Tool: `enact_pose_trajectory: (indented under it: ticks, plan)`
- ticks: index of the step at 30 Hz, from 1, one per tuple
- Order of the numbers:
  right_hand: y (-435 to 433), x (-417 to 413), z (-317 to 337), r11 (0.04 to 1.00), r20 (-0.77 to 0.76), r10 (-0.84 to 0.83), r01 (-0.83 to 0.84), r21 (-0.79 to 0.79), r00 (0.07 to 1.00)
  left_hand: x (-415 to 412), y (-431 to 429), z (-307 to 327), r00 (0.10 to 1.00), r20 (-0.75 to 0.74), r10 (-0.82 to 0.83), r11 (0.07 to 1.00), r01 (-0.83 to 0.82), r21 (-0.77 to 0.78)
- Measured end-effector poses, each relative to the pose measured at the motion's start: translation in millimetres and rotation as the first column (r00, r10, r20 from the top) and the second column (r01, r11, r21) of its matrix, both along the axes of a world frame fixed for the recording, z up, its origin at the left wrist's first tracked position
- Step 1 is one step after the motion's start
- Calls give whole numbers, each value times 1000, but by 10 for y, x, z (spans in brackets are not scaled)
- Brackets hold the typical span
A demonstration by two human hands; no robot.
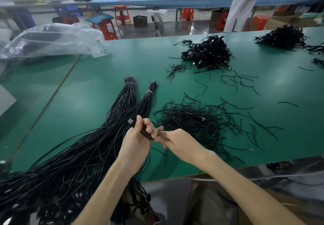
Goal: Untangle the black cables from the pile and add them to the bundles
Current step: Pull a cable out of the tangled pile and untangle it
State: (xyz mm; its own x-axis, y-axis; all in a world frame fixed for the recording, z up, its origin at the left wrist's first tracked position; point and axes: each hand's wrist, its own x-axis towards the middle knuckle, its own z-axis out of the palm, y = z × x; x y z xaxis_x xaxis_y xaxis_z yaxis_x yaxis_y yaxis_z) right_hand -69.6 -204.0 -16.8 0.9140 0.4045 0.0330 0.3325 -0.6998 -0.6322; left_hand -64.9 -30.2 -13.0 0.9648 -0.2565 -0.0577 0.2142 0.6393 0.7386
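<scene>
Folded black cable (145, 132): gripped in left hand (135, 141), one end pinched by right hand (177, 143), over green table (87, 88). Tied cable bundles (122, 107): just left of the hands. Tangled cable pile (207, 54): well beyond them.

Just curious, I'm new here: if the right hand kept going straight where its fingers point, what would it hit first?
The right hand points left at the folded black cable gripped by the left hand; its fingertips seem to pinch it.
</scene>
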Motion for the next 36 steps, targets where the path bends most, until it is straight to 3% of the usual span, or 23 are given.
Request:
enact_pose_trajectory:
  ticks: [5, 7, 8, 10, 12, 13, 15, 17, 19, 21, 23, 26, 28, 34, 36]
  plan:
    - [-137, 77, -114, 997, -56, -32, 36, 67, 998, -12, 121, 37, 997, -40, -70, 980, 61, -189]
    - [-183, 131, -107, 997, -70, -34, 39, 72, 997, -33, 144, 22, 992, -35, -118, 980, 111, -163]
    - [-206, 172, -71, 997, -80, -40, 46, 65, 996, -47, 159, 17, 991, -9, -136, 988, 135, -79]
    - [-235, 253, 62, 996, -90, -62, 67, 55, 994, -62, 189, -2, 975, 114, -191, 938, 146, 315]
    - [-222, 285, 234, 994, -60, -83, 87, 61, 995, -55, 175, -42, 905, 227, -359, 669, 81, 739]
    - [-202, 284, 309, 990, -40, -99, 102, 94, 994, -49, 155, -83, 881, 228, -414, 552, 44, 833]
    - [-131, 251, 437, 970, -15, -129, 129, 205, 992, -44, 122, -165, 868, 277, -412, 488, -47, 872]
    - [-29, 181, 517, 944, -28, -116, 119, 308, 993, -65, 94, -233, 882, 333, -333, 568, -94, 818]
    - [89, 80, 498, 915, -82, -34, 64, 399, 996, -75, 72, -261, 948, 251, -196, 710, -40, 703]
    - [195, -24, 380, 869, -136, 45, 28, 494, 990, -77, 36, -243, 983, 111, -144, 873, 74, 482]
    - [257, -101, 220, 839, -179, 61, 46, 541, 982, -63, 6, -184, 989, 48, -143, 962, 128, 239]
    - [251, -155, 55, 815, -219, 31, 102, 571, 975, -27, 1, -79, 998, -31, -60, 998, 60, 6]
    - [232, -165, 21, 830, -207, 9, 108, 547, 978, -56, 2, -33, 993, -106, -45, 997, 38, -67]
    - [196, -123, -30, 908, -301, -123, 229, 350, 946, -117, -9, -43, 992, -125, 5, 1000, -4, 3]
    - [197, -116, -32, 896, -346, -97, 233, 378, 933, -133, -18, -39, 996, -88, -16, 999, 14, -31]
